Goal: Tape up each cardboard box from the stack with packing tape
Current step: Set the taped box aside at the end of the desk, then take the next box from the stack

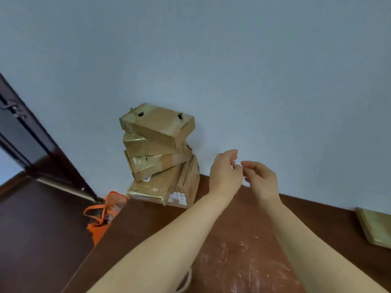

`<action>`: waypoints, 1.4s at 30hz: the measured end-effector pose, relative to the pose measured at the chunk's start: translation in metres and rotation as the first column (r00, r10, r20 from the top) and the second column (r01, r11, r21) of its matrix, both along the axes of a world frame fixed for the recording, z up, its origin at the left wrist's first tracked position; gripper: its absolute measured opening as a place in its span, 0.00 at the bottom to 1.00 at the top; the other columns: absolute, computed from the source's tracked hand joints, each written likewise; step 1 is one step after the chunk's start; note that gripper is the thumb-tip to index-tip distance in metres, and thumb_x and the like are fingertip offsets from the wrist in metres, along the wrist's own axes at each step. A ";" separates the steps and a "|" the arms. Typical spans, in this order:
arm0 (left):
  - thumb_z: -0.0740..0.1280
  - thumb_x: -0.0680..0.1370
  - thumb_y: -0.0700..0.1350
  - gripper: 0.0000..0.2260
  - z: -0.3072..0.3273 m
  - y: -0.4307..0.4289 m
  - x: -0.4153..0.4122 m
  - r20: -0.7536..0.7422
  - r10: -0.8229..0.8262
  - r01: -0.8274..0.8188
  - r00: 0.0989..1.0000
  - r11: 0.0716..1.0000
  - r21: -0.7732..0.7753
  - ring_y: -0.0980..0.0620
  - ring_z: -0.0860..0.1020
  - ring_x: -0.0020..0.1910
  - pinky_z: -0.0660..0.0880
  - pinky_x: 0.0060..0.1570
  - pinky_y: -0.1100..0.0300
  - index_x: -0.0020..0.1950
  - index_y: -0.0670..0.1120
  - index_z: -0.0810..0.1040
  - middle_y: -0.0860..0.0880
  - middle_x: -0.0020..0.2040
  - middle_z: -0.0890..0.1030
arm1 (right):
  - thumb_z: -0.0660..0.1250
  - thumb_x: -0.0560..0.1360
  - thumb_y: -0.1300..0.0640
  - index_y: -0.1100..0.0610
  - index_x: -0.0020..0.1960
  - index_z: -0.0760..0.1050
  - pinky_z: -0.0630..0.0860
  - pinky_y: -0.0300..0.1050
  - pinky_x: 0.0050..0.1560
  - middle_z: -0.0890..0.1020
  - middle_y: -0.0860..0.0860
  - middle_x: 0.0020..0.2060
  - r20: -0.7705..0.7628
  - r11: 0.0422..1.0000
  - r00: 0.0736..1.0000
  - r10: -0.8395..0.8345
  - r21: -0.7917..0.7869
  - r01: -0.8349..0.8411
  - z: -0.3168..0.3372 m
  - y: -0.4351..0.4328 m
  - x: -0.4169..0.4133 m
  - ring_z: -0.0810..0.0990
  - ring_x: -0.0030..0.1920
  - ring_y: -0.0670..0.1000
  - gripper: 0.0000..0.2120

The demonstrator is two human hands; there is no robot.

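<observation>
Stack (158,155): roughly five cardboard boxes, piled crooked at far left corner of table (148,229), against wall (211,60); top box tilted, tape bands and labels visible on the lower ones
Flat box (376,227): lies at table's right side by wall, cut by frame edge
Left hand (225,172): raised above table, right of stack, fingers curled
Right hand (261,178): just beside it, fingertips nearly meeting; cannot tell whether either hand pinches anything
Pale ring (187,280): on the table's near part, partly under left forearm
Bag (103,210): orange, on floor left of table
</observation>
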State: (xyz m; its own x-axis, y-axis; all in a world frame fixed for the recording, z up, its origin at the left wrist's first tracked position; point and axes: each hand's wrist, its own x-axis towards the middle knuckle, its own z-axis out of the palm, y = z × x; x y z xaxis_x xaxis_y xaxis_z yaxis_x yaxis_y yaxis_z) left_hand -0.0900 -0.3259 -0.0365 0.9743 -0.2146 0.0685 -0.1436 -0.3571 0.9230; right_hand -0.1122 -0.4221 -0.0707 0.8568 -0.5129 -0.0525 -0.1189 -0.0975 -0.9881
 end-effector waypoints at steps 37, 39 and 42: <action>0.65 0.76 0.61 0.34 0.041 0.294 0.083 -0.340 0.331 -0.474 0.880 0.632 -0.613 0.50 0.73 0.64 0.69 0.67 0.50 0.77 0.49 0.58 0.48 0.69 0.70 | 0.71 0.71 0.54 0.61 0.65 0.71 0.77 0.46 0.39 0.80 0.56 0.46 0.139 0.919 0.989 0.055 0.380 -0.105 0.042 0.217 0.090 0.80 0.33 0.51 0.26; 0.66 0.74 0.64 0.35 0.037 0.313 0.088 -0.364 0.342 -0.499 0.866 0.572 -0.651 0.51 0.76 0.61 0.73 0.64 0.52 0.76 0.49 0.61 0.48 0.66 0.74 | 0.70 0.72 0.55 0.62 0.65 0.71 0.77 0.45 0.37 0.81 0.56 0.44 0.127 0.928 0.988 0.092 0.349 -0.132 0.038 0.234 0.085 0.80 0.32 0.50 0.25; 0.67 0.75 0.61 0.34 0.025 0.343 0.085 -0.408 0.407 -0.572 0.817 0.479 -0.666 0.52 0.81 0.55 0.78 0.57 0.53 0.76 0.48 0.61 0.48 0.62 0.78 | 0.70 0.73 0.57 0.60 0.64 0.71 0.78 0.45 0.35 0.82 0.56 0.45 0.125 0.927 0.982 0.138 0.332 -0.173 0.032 0.260 0.079 0.80 0.32 0.50 0.21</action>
